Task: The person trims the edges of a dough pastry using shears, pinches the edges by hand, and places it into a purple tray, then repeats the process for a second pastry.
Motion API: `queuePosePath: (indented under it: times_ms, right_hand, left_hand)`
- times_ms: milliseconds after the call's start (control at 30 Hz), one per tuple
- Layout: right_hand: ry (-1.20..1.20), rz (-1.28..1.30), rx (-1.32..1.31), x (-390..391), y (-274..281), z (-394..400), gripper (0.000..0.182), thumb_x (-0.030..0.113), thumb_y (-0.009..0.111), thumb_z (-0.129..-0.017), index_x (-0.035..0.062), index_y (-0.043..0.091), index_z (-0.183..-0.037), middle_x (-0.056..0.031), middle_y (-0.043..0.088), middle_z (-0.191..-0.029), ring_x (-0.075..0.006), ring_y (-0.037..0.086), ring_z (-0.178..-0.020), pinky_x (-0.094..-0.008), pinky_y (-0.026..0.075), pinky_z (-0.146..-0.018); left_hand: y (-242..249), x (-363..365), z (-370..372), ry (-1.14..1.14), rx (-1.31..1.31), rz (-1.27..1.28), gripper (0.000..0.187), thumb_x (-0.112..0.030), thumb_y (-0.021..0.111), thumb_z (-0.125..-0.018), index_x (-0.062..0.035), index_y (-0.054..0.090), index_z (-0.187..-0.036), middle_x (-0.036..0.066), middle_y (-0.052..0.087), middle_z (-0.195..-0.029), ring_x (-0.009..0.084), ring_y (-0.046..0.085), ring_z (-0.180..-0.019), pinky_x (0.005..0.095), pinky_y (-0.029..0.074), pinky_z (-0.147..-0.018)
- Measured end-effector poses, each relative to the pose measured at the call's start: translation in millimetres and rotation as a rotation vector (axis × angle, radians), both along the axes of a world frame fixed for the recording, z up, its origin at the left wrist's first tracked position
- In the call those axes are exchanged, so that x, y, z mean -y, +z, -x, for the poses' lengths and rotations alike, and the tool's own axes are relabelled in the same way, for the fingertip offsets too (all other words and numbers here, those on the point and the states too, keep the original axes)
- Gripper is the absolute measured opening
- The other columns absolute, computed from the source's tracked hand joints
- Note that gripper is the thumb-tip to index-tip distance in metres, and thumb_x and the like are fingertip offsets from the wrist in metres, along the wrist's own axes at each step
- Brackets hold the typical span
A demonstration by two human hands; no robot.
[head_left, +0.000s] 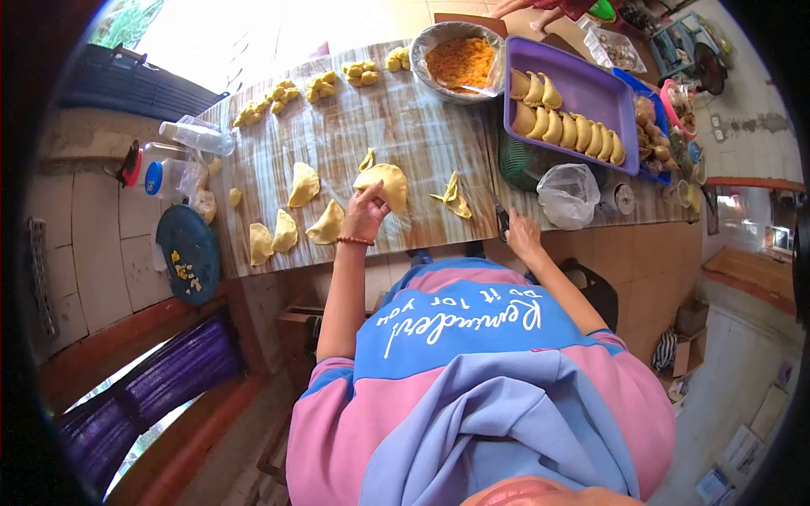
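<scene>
My left hand grips a half-moon filled pastry by its lower edge, thumb on top, just above the table. My right hand has its fingers closed at the black handles of a pair of scissors by the table's near edge. Between the hands lie dough trimmings, and a smaller dough strip sits behind the held pastry. Left of my left hand rest several more folded pastries, among them a near one and a farther one.
Dough lumps line the table's far edge. A lined bowl of orange filling stands beside a purple tray holding rows of pastries. A clear plastic bag is at right; jars and a blue-green round lid are at left.
</scene>
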State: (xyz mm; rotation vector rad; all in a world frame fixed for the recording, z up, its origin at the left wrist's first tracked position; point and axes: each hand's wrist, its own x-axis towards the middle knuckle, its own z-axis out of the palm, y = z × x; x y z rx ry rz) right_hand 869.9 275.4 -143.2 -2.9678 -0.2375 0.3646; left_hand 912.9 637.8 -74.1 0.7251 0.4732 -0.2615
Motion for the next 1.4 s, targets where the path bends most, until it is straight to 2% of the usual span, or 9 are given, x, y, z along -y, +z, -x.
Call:
queuePosePath:
  times_ms: [67,167,267,467,600,700,1100,1200,1400]
  right_hand:
    - [-0.018,0.007,-0.079,0.3,0.3,-3.5,0.041,0.011,0.068,-0.070,0.0005,0.048,-0.104,-0.0181,0.063,-0.081,-0.0355,0.063,-0.070,-0.0433,0.049,-0.065]
    - [-0.055,-0.431,-0.387,16.5,-1.6,-16.1,0.042,0.014,0.068,-0.074,0.0004,0.048,-0.108,-0.0125,0.064,-0.079,-0.0253,0.064,-0.063,-0.0346,0.050,-0.056]
    - [-0.450,-1.105,-0.985,14.2,22.6,-26.6,0.042,0.016,0.069,-0.078,0.0014,0.047,-0.111,-0.0065,0.063,-0.079,-0.0151,0.062,-0.060,-0.0255,0.048,-0.053]
    - [-0.308,-1.450,-0.943,-28.0,94.6,-22.6,0.037,0.013,0.065,-0.084,0.0031,0.046,-0.114,-0.0052,0.062,-0.085,-0.0107,0.058,-0.061,-0.0214,0.046,-0.055]
    - [-0.278,-1.376,-0.857,-43.7,112.9,-16.6,0.039,0.015,0.067,-0.084,0.0028,0.046,-0.114,0.0001,0.052,-0.079,-0.0064,0.048,-0.059,-0.0209,0.040,-0.052]
    - [-0.212,-1.218,-0.785,-46.8,126.5,-14.9,0.040,0.018,0.068,-0.084,0.0032,0.046,-0.114,0.0010,0.051,-0.080,-0.0054,0.046,-0.062,-0.0201,0.039,-0.052]
    - [-0.073,-1.140,-0.713,-49.7,121.6,-13.3,0.045,0.028,0.069,-0.083,0.0025,0.049,-0.113,-0.0034,0.058,-0.080,-0.0094,0.051,-0.067,-0.0242,0.041,-0.053]
    - [-0.082,-1.129,-0.769,-51.8,127.6,-14.4,0.039,0.023,0.067,-0.085,0.0057,0.046,-0.113,0.0022,0.050,-0.080,-0.0050,0.045,-0.068,-0.0203,0.037,-0.055]
    - [-0.048,-1.114,-0.739,-52.1,129.8,-12.4,0.039,0.025,0.067,-0.085,0.0058,0.046,-0.112,0.0027,0.047,-0.077,-0.0052,0.043,-0.065,-0.0211,0.035,-0.053]
  left_hand:
    - [2.2,14.0,2.7,0.013,0.020,0.004,0.039,-0.007,0.067,-0.081,-0.0048,0.048,-0.115,0.009,0.059,-0.108,0.0215,0.061,-0.098,0.0391,0.052,-0.081]
    - [10.5,31.5,4.9,0.051,-0.001,-0.020,0.040,-0.006,0.068,-0.079,-0.0049,0.048,-0.115,0.007,0.060,-0.107,0.0214,0.061,-0.097,0.0382,0.052,-0.082]
    - [14.1,42.6,4.3,0.036,-0.002,-0.018,0.039,-0.008,0.069,-0.079,-0.0062,0.051,-0.114,0.006,0.061,-0.106,0.0212,0.062,-0.096,0.0373,0.052,-0.081]
    - [17.9,56.5,1.9,-0.004,-0.044,0.016,0.039,-0.009,0.068,-0.080,-0.0079,0.052,-0.115,0.006,0.061,-0.107,0.0214,0.060,-0.101,0.0395,0.050,-0.084]
    - [12.4,67.6,0.0,0.070,-0.087,0.186,0.034,-0.005,0.063,-0.084,-0.0063,0.052,-0.116,0.010,0.059,-0.114,0.0261,0.056,-0.109,0.0451,0.047,-0.094]
    - [13.6,73.7,1.1,0.114,-0.097,0.240,0.035,-0.003,0.065,-0.081,-0.0064,0.053,-0.114,0.008,0.060,-0.109,0.0251,0.058,-0.103,0.0458,0.048,-0.093]
    - [13.7,80.2,4.3,0.229,-0.082,0.306,0.035,-0.001,0.065,-0.080,-0.0071,0.052,-0.113,0.008,0.059,-0.109,0.0260,0.058,-0.103,0.0460,0.048,-0.091]
    - [14.8,82.3,7.4,0.226,-0.064,0.303,0.035,-0.001,0.065,-0.080,-0.0075,0.052,-0.112,0.008,0.059,-0.109,0.0256,0.058,-0.102,0.0459,0.048,-0.091]
    - [14.3,80.4,8.0,0.270,-0.048,0.333,0.033,-0.001,0.065,-0.080,-0.0084,0.054,-0.110,0.007,0.061,-0.106,0.0248,0.059,-0.100,0.0448,0.049,-0.090]
